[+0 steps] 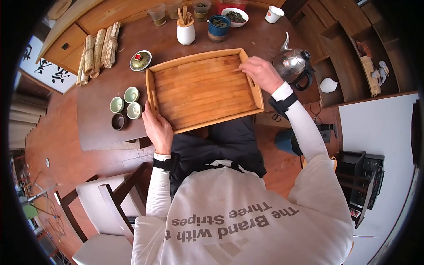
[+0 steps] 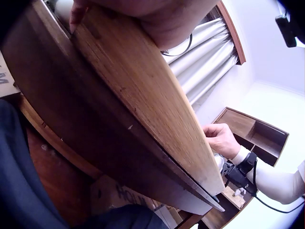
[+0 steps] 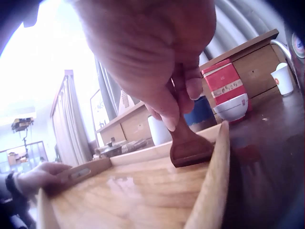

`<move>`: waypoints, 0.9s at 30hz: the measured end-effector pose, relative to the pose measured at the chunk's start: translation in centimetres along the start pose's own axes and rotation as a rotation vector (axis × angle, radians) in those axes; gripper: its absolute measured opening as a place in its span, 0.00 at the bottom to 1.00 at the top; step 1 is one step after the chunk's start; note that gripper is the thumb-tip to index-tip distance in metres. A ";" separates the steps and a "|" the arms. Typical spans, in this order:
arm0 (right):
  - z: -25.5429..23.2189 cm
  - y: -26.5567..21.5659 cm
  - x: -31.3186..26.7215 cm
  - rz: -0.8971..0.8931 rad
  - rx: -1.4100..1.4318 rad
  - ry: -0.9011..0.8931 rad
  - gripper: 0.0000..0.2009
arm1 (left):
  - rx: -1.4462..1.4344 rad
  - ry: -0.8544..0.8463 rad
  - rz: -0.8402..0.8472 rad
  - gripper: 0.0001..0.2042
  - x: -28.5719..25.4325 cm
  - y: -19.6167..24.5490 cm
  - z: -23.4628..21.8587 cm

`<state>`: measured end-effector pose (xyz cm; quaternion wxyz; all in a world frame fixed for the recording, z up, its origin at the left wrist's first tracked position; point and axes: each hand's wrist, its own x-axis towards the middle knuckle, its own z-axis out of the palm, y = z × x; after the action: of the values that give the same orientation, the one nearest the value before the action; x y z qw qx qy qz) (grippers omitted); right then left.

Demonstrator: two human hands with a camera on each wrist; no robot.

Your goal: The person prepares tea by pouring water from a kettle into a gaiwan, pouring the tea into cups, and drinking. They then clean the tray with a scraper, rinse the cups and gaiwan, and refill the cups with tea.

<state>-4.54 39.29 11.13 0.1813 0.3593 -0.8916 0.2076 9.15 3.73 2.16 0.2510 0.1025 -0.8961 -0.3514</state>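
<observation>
A rectangular wooden tray (image 1: 201,90) with raised sides and handle slots lies at the table's near edge. My left hand (image 1: 158,132) grips its near left corner; the right wrist view shows that hand (image 3: 45,176) beside the handle slot. My right hand (image 1: 263,73) is over the tray's right end. Between its thumb and fingers it pinches a small flat wooden brush (image 3: 190,148), which points down inside the tray by the right wall. In the head view the hand mostly hides the brush. The left wrist view shows the tray's outer side (image 2: 147,90) close over the table edge.
Left of the tray are green cups (image 1: 117,104), a dark cup (image 1: 119,121) and a lidded bowl (image 1: 140,60). Bamboo scrolls (image 1: 98,51) lie farther left. Behind stand a white utensil holder (image 1: 186,33) and blue pot (image 1: 218,28). A steel kettle (image 1: 291,64) stands right.
</observation>
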 end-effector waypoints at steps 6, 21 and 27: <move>-2.6 -3.0 -4.0 0.034 0.065 -0.263 0.09 | 0.011 -0.008 -0.037 0.28 0.0 0.1 0.1; -5.6 -6.7 -5.9 0.120 0.081 -0.398 0.07 | 0.001 0.016 -0.033 0.26 0.0 0.1 0.2; -5.1 -7.6 -5.2 0.127 0.002 -0.419 0.04 | -0.027 0.052 -0.021 0.25 -0.2 -0.3 0.3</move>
<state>5.32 39.86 14.83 -0.0219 0.3380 -0.9304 0.1402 9.21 3.72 1.67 0.2716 0.1177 -0.8834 -0.3633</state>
